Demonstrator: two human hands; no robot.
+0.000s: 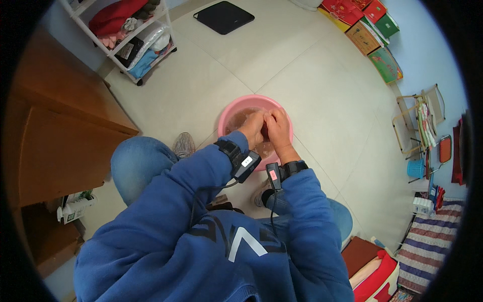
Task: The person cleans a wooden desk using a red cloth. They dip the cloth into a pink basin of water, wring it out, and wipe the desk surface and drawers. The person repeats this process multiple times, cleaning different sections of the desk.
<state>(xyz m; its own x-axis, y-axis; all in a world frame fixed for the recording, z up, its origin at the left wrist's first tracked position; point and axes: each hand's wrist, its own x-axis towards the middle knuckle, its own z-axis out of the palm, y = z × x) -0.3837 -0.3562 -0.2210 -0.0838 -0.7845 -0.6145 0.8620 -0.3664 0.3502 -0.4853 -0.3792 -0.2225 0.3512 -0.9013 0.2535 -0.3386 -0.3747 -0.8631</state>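
A round pink plastic basin [225,114] stands on the floor between my feet, with cloudy brownish water [237,120] and some froth in it. My left hand [255,126] and my right hand [278,126] meet over the basin, fingers curled in against each other. Between them shows a small dark reddish item [265,133]; the hands hide most of it, so its kind is unclear. Both wrists carry a black strap with a small cabled box, the left box [247,166] and the right box [274,176], near the basin's front rim.
Pale floor tiles [324,94] surround the basin. To the left stand a brown wooden cabinet [68,151] and a white wheeled rack [113,53]. A black flat mat-like item [224,17] lies ahead. Cartons [364,37], a folding chair [409,122] and a red bag [379,279] line the right.
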